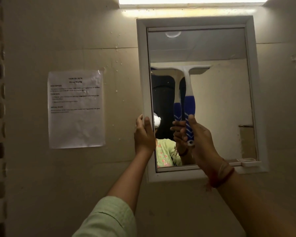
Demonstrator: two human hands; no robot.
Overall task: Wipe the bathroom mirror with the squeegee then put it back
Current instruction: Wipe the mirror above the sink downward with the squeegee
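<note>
Paper notice (76,109) hangs at nine o'clock of the mirror (217,103); my splashes could soak it. My left hand (143,134) clamps the mirror's frame (143,82) at its seven o'clock edge, fingers closed around it, thumb on the front. If that hold slackens, I judge the frame may shift under pressure. My right hand (197,132) is wrapped tight around the squeegee (188,93) handle, blade flat against the glass near the middle height, handle pointing to six o'clock. Uneven pressure could lift one blade end and leave streaks; a wet handle might slip toward the small shelf (249,163) at five o'clock.
</note>
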